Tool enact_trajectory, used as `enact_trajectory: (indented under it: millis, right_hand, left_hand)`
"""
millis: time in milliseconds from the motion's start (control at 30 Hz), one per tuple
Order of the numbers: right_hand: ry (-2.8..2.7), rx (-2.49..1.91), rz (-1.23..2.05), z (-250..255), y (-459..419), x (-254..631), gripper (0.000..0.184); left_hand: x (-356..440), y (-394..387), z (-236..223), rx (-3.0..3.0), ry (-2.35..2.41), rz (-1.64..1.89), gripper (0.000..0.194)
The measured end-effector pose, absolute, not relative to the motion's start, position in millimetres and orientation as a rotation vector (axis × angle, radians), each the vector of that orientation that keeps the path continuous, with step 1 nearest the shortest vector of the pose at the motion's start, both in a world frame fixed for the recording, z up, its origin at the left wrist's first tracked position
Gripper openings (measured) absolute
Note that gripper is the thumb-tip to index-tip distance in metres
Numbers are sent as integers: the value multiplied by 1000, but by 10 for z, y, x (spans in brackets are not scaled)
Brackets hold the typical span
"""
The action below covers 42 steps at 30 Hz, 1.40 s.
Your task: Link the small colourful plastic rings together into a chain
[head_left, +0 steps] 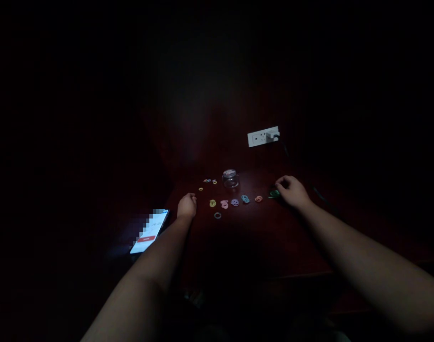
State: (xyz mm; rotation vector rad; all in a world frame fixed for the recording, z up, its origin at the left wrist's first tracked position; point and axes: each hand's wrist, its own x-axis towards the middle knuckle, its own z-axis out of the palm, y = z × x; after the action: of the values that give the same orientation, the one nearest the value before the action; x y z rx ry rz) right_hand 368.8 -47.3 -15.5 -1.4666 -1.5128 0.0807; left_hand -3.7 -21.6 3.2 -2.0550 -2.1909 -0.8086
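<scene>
My right hand (291,191) is at the right end of a row of small piles, its fingers bent together at a pile of green rings that look like hair ties (274,194). Whether a ring is pinched there is too dark to tell. Leftward along the row lie orange rings (258,199), blue rings (245,199), purple rings (235,202), pink rings (224,204) and yellow rings (212,203). My left hand (187,206) rests on the table left of the yellow pile, fingers curled in, with nothing visible in it. A single ring (217,215) lies nearer me.
Behind the row stands a clear lidded jar (231,181). Several mixed rings (209,181) and a lone yellow ring (200,189) lie left of it. A lit phone (149,232) is beside my left forearm. A wall socket (263,136) holds a plug with a dark cord.
</scene>
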Motion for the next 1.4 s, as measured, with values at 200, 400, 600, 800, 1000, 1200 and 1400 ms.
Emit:
enact_trajectory:
  millis: [200,400,600,800,1000,1200,1400]
  right_hand:
    - [-1574,-1489,-101,-122,-720,3583,12]
    - [-1656,-1467,34,-101,-1135,3383,13]
    - [-1901,-1439,198,-117,-1510,3113,11]
    - [-2008,-1438,237,-84,-1618,2654,16]
    - [-1939,-1459,227,-91,-1522,2515,23]
    - [-1905,-1342,279,-102,-1428,2563,21]
    - [-1884,-1278,286,-128,-1376,2549,14]
  left_hand:
    - [-28,-616,40,-2111,-2211,-941,26]
    - [-12,-998,17,-2184,-2199,-1173,24]
    - [271,-1320,-19,-2243,-2144,-1546,29]
    - [1000,-1405,-144,-2472,-1953,-1934,24]
    - [1247,-1276,-179,-2496,-1811,-2153,12]
    - [1206,-1238,-190,-2506,-1837,-2100,9]
    - [1220,-1272,-187,-2544,-1871,-2008,8]
